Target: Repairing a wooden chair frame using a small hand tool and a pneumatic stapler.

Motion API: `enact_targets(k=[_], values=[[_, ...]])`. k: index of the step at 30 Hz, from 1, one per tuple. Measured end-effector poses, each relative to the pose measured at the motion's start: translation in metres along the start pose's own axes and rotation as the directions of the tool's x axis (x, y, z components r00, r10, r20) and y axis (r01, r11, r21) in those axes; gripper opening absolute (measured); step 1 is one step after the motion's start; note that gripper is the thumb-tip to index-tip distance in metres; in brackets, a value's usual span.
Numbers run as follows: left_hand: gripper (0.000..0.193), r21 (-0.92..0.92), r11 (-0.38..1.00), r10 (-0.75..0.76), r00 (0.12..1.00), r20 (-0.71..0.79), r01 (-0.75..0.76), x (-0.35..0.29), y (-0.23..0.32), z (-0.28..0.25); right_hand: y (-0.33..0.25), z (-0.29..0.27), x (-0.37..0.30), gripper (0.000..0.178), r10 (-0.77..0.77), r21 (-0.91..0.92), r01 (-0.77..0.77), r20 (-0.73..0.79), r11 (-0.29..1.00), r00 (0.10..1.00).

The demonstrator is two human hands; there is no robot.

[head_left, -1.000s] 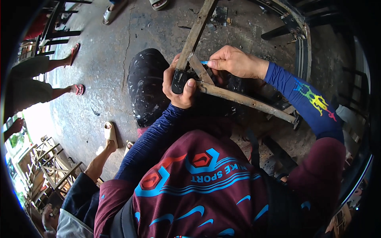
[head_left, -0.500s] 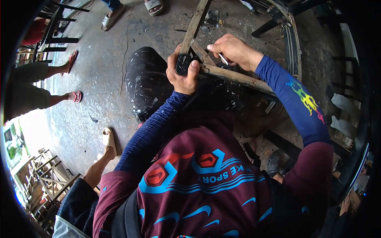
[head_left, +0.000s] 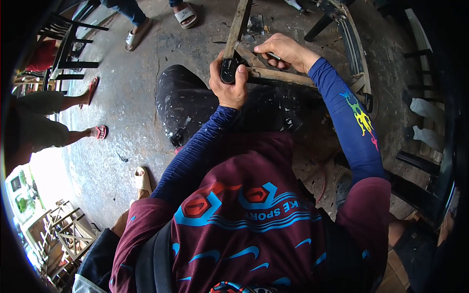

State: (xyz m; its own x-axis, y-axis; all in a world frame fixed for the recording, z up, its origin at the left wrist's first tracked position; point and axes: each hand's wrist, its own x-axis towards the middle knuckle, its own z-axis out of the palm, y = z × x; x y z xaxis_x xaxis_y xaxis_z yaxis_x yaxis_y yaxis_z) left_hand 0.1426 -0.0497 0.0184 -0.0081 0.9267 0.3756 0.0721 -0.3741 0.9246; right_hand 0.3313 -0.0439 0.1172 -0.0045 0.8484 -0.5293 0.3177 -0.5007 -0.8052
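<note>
Head view, workpiece location: the wooden furniture frame (head_left: pixel 238 29) lies ahead of your torso, its near corner just beyond your lap.
Left hand: your left hand (head_left: pixel 228 90) is closed around the black corner block (head_left: pixel 227 73), thumb along the inner side.
Right hand: your right hand (head_left: pixel 287 52) is curled, gripping a slim rod-like tool (head_left: pixel 274 56); the fingers hide most of it, so its exact type cannot be told.
Joint, done: two rails meet at the corner, and a diagonal brace (head_left: pixel 251 58) already spans the angle between them.
Joint, left: work at the brace appears to be in progress, judging by your right hand beside it. Whether the brace is fully fastened cannot be told; fasteners are too small to make out.
Finish, left: the visible rail edges remain bare, so the finish looks partial on these faces.
Rail material: the lower rail (head_left: pixel 281 76) is straight, flat-sided, brown wood with dark stains.
Corner shape: rounded end, smooth black coating, slight sheen, pale specks.
Clothing: black trousers (head_left: pixel 181 97), paint-spattered; navy arm sleeves (head_left: pixel 193 141), stretchy and wrinkled at the left forearm.
Floor: grey concrete (head_left: pixel 127 83), worn, cracked and blotched.
</note>
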Motion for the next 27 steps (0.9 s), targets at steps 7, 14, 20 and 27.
enact_targets(k=[7, 14, 20, 27], values=[[0.062, -0.024, 1.000, 0.012, 1.000, 0.026, -0.011, 0.003, -0.002, -0.005, -0.008, 0.007, -0.034, 0.033, -0.409, -0.469, 0.302, -0.143, 0.830, 0.902], [0.067, -0.133, 0.988, -0.056, 0.991, 0.120, 0.072, 0.004, 0.015, -0.001, 0.019, -0.025, -0.026, 0.036, -0.642, -0.484, 0.643, 0.197, 0.593, 0.741], [0.069, -0.103, 0.995, 0.018, 0.996, 0.088, -0.009, 0.005, 0.007, 0.000, 0.023, -0.024, -0.020, 0.030, -0.682, -0.478, 0.679, 0.204, 0.557, 0.702], [0.073, -0.046, 0.999, -0.010, 0.996, 0.089, 0.014, 0.002, 0.006, -0.001, 0.007, -0.007, -0.010, 0.024, -0.143, 0.195, 0.136, 0.021, 0.971, 0.990]])
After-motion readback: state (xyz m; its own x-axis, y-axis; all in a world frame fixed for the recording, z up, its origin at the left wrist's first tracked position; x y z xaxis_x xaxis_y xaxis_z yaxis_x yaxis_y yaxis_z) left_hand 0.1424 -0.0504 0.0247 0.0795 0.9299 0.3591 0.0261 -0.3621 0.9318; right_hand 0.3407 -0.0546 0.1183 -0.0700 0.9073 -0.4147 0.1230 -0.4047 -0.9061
